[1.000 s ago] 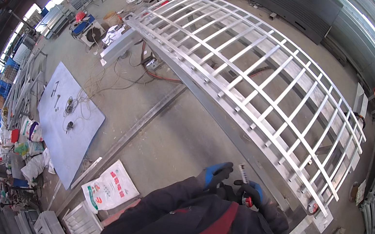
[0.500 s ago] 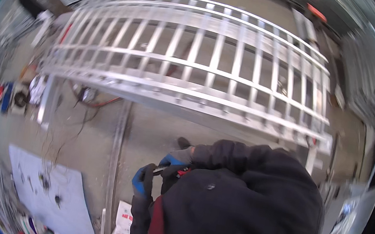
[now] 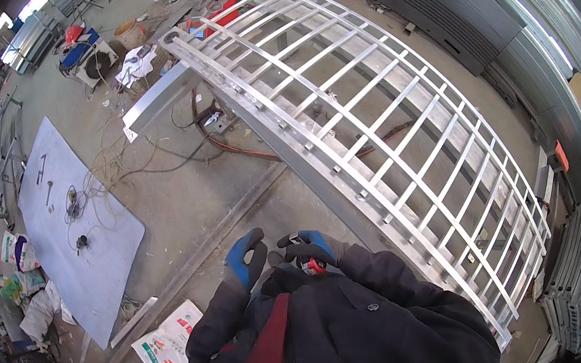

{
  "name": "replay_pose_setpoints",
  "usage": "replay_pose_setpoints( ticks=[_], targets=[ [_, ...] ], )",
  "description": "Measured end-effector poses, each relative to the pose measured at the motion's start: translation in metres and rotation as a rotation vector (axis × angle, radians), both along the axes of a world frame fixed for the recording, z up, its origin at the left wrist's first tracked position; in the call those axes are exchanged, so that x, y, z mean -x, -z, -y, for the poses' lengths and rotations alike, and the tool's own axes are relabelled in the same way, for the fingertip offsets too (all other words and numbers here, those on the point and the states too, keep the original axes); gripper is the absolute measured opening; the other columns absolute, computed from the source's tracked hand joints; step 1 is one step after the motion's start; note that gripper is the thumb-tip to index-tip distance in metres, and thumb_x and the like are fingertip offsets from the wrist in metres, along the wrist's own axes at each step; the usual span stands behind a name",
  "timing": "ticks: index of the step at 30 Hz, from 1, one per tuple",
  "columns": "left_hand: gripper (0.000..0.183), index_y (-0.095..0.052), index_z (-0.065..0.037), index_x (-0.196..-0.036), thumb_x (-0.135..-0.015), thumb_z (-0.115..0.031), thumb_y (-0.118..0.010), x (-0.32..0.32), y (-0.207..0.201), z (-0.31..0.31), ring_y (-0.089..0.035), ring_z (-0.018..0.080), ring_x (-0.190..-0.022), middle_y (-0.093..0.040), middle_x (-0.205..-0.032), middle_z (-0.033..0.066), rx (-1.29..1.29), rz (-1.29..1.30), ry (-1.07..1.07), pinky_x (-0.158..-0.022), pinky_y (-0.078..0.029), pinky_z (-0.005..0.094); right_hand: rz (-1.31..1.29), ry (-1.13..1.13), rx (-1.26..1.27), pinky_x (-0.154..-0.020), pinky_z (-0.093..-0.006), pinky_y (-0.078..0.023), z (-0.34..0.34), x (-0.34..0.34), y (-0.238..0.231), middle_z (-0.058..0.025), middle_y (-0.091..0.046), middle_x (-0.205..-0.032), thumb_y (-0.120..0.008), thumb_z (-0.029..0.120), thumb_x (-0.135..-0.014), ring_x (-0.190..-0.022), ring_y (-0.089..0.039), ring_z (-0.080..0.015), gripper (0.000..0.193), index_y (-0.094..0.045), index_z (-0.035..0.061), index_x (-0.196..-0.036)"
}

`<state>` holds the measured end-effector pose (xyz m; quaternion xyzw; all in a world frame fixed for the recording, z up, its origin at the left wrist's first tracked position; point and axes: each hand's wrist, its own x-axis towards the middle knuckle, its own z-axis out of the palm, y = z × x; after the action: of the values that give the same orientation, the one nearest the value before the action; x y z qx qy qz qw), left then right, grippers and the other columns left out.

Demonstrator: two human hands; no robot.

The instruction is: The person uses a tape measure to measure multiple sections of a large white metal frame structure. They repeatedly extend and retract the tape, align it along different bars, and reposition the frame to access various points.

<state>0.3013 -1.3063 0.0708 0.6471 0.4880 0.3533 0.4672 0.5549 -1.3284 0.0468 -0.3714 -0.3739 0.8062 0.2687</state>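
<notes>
My left hand (image 3: 246, 256), in a blue and dark grey glove, is held in front of my dark jacket (image 3: 358, 329). Its fingers curl in a loose C with a gap to the thumb, and nothing shows between them. Just to its right, my right hand (image 3: 311, 245), gloved alike, has its fingers bent inward. A small silvery bit (image 3: 294, 239) shows at those fingers, too small to name. Directly below the right hand sits a small red object (image 3: 312, 265), partly covered; whether the hand grips it is unclear. The two hands are apart.
A white metal railing panel (image 3: 361, 122) lies on beams ahead, running toward the right. A grey-blue sheet (image 3: 108, 251) with tools and cable is on the floor at left. A printed white bag (image 3: 168, 341) lies near me; hoses (image 3: 224, 142) trail under the railing.
My view has turned, so the railing now slants down to the right. The hands, earlier close together with a small light piece between them, have moved apart.
</notes>
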Motion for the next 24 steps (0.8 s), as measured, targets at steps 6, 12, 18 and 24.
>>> replay_pose_setpoints(
  ticks=[6,12,18,24],
  targets=[
    [0.032,-0.071,0.001,-0.129,-0.099,-0.008,-0.071,0.023,-0.012,-0.094,-0.071,0.0266,-0.115,-0.073,-0.126,0.0170,-0.132,0.031,0.224,-0.099,-0.056,0.0379,-0.012,-0.018,-0.121,-0.092,-0.0351,-0.055,-0.076,0.038,0.014,-0.0107,-0.076,-0.115,-0.066,0.045,-0.104,-0.104,-0.070,-0.0176,0.051,-0.069,0.0024,-0.131],
    [0.024,-0.076,-0.003,-0.121,-0.098,-0.009,-0.073,0.020,0.001,-0.195,-0.071,0.0270,-0.118,-0.074,-0.126,0.0177,-0.034,0.051,0.381,-0.102,-0.055,0.0389,0.252,-0.232,-0.451,-0.091,-0.0380,-0.055,-0.185,0.052,0.031,-0.0123,-0.076,-0.111,-0.059,0.047,-0.106,-0.102,-0.072,-0.0227,0.051,-0.070,0.0014,-0.126],
    [0.031,-0.070,0.001,-0.131,-0.102,-0.010,-0.069,0.034,-0.007,-0.291,-0.069,0.0257,-0.120,-0.072,-0.129,0.0166,0.126,-0.002,0.247,-0.105,-0.053,0.0392,0.165,-0.138,-0.272,-0.091,-0.0393,-0.055,-0.292,0.056,-0.005,-0.0147,-0.075,-0.111,-0.060,0.039,-0.107,-0.100,-0.070,-0.0234,0.046,-0.068,0.0001,-0.129],
    [0.041,-0.059,0.003,-0.144,-0.107,-0.013,-0.064,0.043,-0.001,-0.377,-0.067,0.0239,-0.120,-0.069,-0.133,0.0156,0.197,0.144,0.076,-0.105,-0.052,0.0377,-0.119,0.135,-0.571,-0.090,-0.0361,-0.055,-0.381,0.048,0.006,-0.0092,-0.075,-0.112,-0.062,0.029,-0.107,-0.101,-0.069,-0.0182,0.040,-0.067,-0.0014,-0.132]
  ],
)
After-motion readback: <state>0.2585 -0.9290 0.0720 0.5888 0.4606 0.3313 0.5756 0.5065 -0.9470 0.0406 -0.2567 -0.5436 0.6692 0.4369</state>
